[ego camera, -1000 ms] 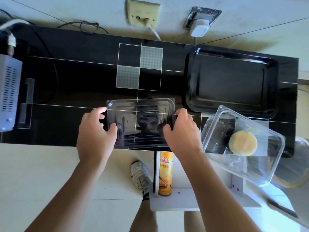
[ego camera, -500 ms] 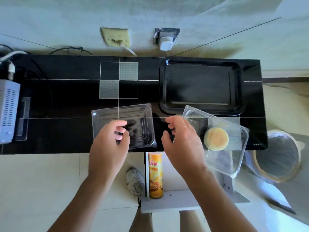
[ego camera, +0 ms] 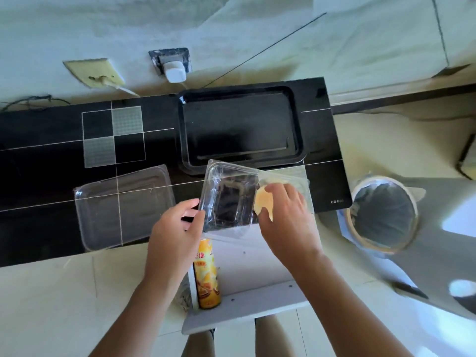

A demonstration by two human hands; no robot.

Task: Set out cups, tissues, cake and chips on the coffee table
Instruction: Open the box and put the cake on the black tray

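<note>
Cake [ego camera: 264, 202] sat at box's [ego camera: 226, 199] right end, under right hand [ego camera: 283, 215], fingers curled round it; left hand [ego camera: 177, 228] pinched box's left edge, steadying.

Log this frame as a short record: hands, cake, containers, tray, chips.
left hand: holds the clear container's left edge
right hand: fingers curled on the cake
cake: round, yellow, inside clear container
clear lid: lying apart on black table, left
black tray: holds nothing
chips can: upright on shelf below
</note>
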